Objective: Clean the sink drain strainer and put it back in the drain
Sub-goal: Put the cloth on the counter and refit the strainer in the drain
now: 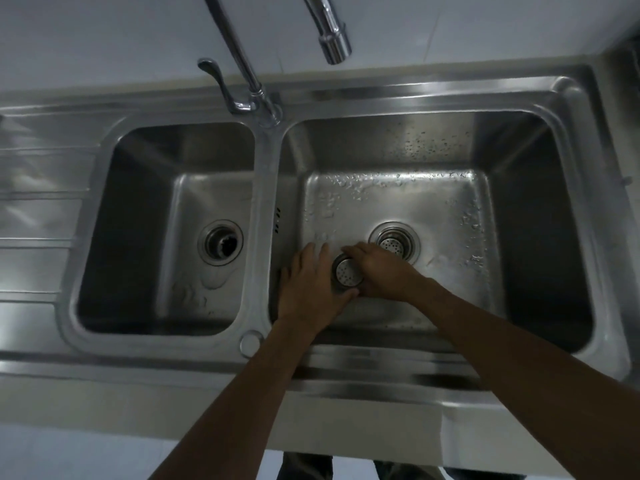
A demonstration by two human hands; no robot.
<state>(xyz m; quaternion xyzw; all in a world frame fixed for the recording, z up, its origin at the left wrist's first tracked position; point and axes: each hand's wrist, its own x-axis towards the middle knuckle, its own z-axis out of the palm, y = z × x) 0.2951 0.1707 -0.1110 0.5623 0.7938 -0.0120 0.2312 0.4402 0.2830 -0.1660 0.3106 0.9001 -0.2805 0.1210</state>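
Note:
A round perforated steel drain strainer (347,274) is held over the floor of the right basin, between both hands. My left hand (308,289) cups it from the left and below, fingers spread along its side. My right hand (377,271) wraps its top and right edge. The right basin's drain (394,241) lies just behind my right hand and has a perforated strainer seated in it. In the left basin the drain (220,242) is an open dark hole with no strainer.
A double stainless sink (263,188) with water drops on the right basin's floor and back wall. The faucet spout (334,39) hangs above the right basin; its lever handle (221,84) sits behind the divider. A ribbed drainboard (38,216) lies to the left.

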